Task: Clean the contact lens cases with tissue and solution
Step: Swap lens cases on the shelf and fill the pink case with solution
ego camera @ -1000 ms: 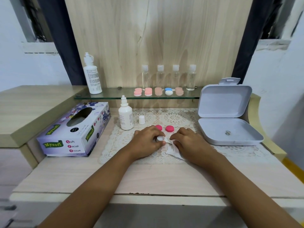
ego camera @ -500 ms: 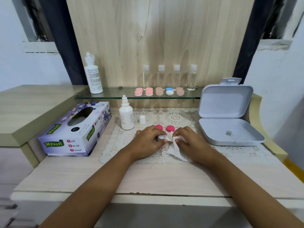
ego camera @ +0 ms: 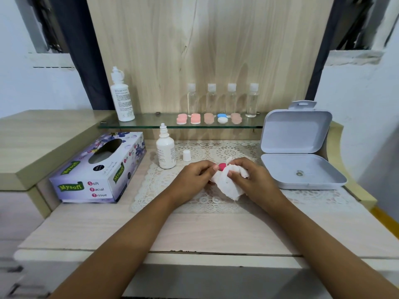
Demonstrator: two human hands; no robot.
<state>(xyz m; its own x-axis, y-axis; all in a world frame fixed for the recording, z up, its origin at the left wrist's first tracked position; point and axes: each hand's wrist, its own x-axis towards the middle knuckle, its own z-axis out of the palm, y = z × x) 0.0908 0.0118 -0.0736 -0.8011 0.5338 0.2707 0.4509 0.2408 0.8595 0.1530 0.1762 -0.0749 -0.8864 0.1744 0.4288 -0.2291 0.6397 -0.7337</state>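
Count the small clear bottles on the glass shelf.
4 clear bottles, upright in a row on the glass shelf: leftmost, second, third, rightmost. None seems hidden.

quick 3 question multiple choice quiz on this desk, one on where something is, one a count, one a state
1. Where does the small white cap stand?
A on the floor
B on the lace mat, beside the dropper bottle
C on a chair

2. How many clear bottles stand on the glass shelf?
A four
B two
C six

3. The white hinged box is:
A shut
B upside down
C open, lid up

Answers: B, it stands on the lace just right of the bottle; A, four capped bottles line the shelf; C, its lid stands upright behind its base.
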